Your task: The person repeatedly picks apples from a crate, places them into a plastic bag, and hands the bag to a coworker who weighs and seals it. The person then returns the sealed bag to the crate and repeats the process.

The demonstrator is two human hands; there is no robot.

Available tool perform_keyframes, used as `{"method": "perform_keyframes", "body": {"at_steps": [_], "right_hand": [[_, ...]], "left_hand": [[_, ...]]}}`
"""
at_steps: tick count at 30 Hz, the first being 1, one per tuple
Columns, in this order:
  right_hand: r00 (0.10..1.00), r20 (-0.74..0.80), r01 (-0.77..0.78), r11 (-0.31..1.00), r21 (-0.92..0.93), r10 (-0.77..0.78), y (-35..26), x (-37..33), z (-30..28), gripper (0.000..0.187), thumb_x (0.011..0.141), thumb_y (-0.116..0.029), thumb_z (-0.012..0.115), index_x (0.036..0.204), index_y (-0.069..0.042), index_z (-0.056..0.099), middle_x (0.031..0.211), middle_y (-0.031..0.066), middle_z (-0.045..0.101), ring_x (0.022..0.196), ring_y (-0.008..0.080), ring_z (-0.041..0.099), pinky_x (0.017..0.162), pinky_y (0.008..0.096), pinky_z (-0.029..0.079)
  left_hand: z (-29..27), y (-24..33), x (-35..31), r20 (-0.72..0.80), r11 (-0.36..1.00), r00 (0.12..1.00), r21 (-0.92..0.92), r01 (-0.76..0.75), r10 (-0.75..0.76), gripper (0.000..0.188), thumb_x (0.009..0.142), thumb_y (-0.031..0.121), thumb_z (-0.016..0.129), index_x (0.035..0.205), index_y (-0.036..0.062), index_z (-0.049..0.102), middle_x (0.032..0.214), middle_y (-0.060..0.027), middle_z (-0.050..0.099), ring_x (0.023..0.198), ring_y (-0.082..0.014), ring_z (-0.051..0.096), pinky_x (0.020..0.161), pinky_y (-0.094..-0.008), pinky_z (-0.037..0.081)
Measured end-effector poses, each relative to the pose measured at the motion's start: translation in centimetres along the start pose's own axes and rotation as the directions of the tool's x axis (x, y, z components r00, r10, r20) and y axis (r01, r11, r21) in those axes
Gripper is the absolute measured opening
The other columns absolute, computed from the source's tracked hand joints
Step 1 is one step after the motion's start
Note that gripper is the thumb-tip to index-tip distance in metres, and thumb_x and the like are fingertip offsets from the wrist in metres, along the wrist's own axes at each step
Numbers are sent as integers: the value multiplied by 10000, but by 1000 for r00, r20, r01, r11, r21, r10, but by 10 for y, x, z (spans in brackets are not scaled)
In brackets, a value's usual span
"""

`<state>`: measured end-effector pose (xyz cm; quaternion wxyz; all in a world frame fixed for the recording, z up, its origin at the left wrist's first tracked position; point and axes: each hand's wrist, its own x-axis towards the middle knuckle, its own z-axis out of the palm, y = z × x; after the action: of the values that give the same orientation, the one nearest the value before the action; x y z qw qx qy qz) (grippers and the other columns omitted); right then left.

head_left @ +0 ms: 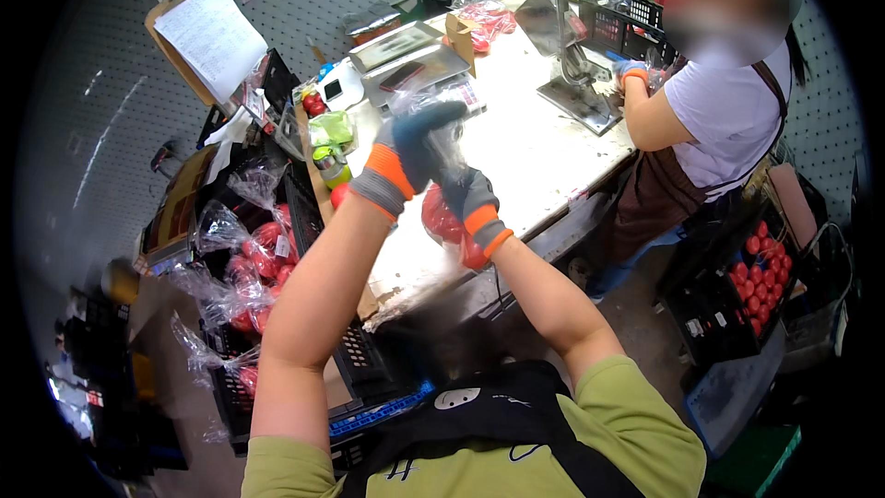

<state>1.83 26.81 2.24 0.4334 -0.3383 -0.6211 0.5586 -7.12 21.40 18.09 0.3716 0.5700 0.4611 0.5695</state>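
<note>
Both my hands wear dark grey gloves with orange bands, above the near part of the white worktable (516,162). A clear plastic bag of red round fruit (444,216) hangs just beyond the table's near edge area, its fruit low beside my right wrist. My right hand (472,198) is closed around the gathered neck of the bag. At the bag's clear upper end is my left hand (417,150), slightly higher and blurred by motion; its fingers seem closed on the plastic. The exact grip is hidden by the gloves.
Left of the table, a black crate (230,397) holds several bagged red fruits (263,254). A scale (415,70) lies farther back, near a metal stand (581,97). On the right a co-worker (710,111) works; a crate of red fruit (761,277) stands behind them.
</note>
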Motion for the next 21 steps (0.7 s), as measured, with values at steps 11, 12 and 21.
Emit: {"method": "perform_keyframes", "body": {"at_steps": [11,12,21], "right_hand": [[979,68,-193,981,17,192,21,23,-66,302,832,-315,529,746,-69,680,661,50,637,632,158,594,612,285,459],[984,88,-158,987,10,156,21,22,-71,304,846,-303,507,774,-59,675,690,57,639,655,166,595,622,290,465],[950,33,-300,878,374,310,34,24,-74,303,893,-254,456,1056,-60,622,959,105,648,867,234,604,766,330,491]], "left_hand": [[39,-16,-33,115,481,992,867,-128,58,328,782,210,688,1033,6,639,925,-147,666,881,-287,652,814,-331,501],[37,-37,-28,134,462,985,871,-169,109,363,780,266,683,1038,15,635,922,-145,664,883,-305,646,810,-339,504],[62,-101,26,108,497,992,858,-127,68,288,724,314,688,791,37,651,774,-166,628,724,-313,612,660,-391,480]]}}
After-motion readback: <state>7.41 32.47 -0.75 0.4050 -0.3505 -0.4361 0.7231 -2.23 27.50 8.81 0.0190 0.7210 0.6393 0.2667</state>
